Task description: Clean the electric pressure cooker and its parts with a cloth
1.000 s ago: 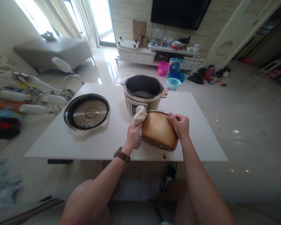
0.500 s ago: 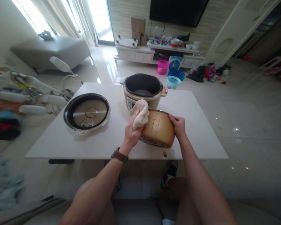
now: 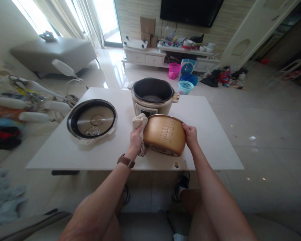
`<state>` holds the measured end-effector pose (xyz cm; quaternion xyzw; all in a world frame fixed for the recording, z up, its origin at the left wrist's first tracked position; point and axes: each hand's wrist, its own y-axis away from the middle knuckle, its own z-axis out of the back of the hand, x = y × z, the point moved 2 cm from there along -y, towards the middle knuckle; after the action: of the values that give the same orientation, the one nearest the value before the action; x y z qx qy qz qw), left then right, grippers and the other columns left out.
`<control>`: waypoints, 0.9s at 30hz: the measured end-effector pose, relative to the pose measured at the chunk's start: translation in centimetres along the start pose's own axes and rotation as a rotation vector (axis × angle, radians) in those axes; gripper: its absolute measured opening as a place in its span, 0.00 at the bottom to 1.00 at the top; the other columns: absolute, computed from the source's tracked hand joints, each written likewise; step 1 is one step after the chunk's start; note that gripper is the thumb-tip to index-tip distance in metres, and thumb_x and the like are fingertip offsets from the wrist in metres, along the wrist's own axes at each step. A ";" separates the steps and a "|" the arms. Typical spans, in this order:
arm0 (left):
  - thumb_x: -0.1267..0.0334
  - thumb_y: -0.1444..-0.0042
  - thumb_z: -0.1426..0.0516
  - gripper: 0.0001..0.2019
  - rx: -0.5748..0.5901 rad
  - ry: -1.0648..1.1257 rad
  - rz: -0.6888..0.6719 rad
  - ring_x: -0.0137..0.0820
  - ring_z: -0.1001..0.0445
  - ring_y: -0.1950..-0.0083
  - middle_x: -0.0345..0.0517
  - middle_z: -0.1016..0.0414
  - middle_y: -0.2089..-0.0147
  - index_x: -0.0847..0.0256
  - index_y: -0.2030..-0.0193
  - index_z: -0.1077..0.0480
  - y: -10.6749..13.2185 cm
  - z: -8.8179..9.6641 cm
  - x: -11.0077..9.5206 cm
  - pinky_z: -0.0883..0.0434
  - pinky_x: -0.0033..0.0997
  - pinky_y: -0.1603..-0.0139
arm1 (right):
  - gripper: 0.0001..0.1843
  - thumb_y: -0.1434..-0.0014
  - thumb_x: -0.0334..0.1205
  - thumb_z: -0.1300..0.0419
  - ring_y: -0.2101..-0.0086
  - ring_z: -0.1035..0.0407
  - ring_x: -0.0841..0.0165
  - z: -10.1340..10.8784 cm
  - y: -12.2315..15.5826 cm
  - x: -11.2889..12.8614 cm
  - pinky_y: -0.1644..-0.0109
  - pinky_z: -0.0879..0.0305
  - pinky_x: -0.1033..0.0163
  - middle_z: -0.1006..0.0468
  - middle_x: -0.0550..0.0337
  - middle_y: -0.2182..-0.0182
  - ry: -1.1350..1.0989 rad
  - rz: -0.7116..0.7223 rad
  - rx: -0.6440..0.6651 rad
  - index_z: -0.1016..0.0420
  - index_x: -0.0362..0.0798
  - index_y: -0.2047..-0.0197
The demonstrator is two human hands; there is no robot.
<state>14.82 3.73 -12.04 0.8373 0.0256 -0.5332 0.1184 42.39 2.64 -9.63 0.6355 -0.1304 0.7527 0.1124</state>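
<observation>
A gold-brown inner pot (image 3: 163,135) with measuring marks on its side is held tilted over the near part of the table. My right hand (image 3: 190,135) grips its rim on the right. At the pot's left side, my left hand (image 3: 135,139) is closed on a beige cloth (image 3: 139,121), which lies against the pot wall. Just behind the pot stands the pressure cooker body (image 3: 153,95), with a dark round opening and a front panel. To the left, the cooker's lid (image 3: 96,119) lies with its metal inside facing up.
The white table (image 3: 72,157) carries these things. Small stickers (image 3: 176,164) show near its front edge. White lamp-like arms and cables (image 3: 59,106) crowd its left side. Beyond it are a pink basket (image 3: 174,71), a light-blue basket (image 3: 185,87) and a TV cabinet (image 3: 145,58).
My left hand and the cloth have moved left and slightly down, from the pot's front to its left edge. The pot has shifted slightly, baring more of its marks.
</observation>
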 end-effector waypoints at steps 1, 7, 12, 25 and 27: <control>0.48 0.38 0.34 0.23 0.048 -0.075 -0.122 0.53 0.21 0.31 0.53 0.14 0.40 0.62 0.43 0.17 0.2 0.0 -0.8 0.28 0.55 0.25 | 0.41 0.54 0.82 0.33 0.76 0.54 0.73 -0.2 0.1 0.1 0.75 0.58 0.63 0.48 0.69 0.81 0.003 0.009 0.000 0.44 0.54 0.81; 0.39 0.35 0.39 0.34 0.503 -0.662 -0.736 0.55 0.38 0.18 0.53 0.30 0.22 0.56 0.29 0.24 2.4 0.1 -4.3 0.42 0.59 0.17 | 0.32 0.44 0.73 0.35 0.71 0.44 0.69 -0.9 0.6 1.9 0.68 0.46 0.62 0.37 0.66 0.77 0.058 0.179 -0.037 0.34 0.52 0.74; 0.41 0.34 0.40 0.34 0.479 -0.636 -0.750 0.53 0.37 0.18 0.54 0.30 0.22 0.57 0.27 0.25 2.5 -0.2 -3.7 0.41 0.58 0.17 | 0.33 0.42 0.73 0.38 0.73 0.49 0.70 -1.3 0.8 2.5 0.70 0.49 0.62 0.44 0.68 0.78 0.032 0.150 -0.093 0.41 0.54 0.77; 0.40 0.41 0.36 0.24 0.091 -0.138 0.095 0.55 0.19 0.35 0.56 0.12 0.48 0.60 0.54 0.18 -1.1 1.4 2.7 0.25 0.61 0.30 | 0.40 0.52 0.80 0.32 0.75 0.54 0.73 -0.1 0.2 0.6 0.73 0.56 0.63 0.47 0.69 0.80 -0.020 0.045 -0.104 0.44 0.54 0.80; 0.40 0.40 0.37 0.23 0.107 -0.132 0.113 0.55 0.18 0.35 0.56 0.12 0.48 0.59 0.54 0.18 -1.2 1.6 3.1 0.24 0.60 0.30 | 0.39 0.50 0.78 0.33 0.74 0.53 0.72 0.0 0.3 0.8 0.72 0.56 0.63 0.48 0.68 0.80 0.002 0.071 -0.098 0.45 0.54 0.80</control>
<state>14.58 4.26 -15.68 0.8056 -0.0580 -0.5802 0.1045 42.13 2.40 -8.81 0.6236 -0.1892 0.7494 0.1167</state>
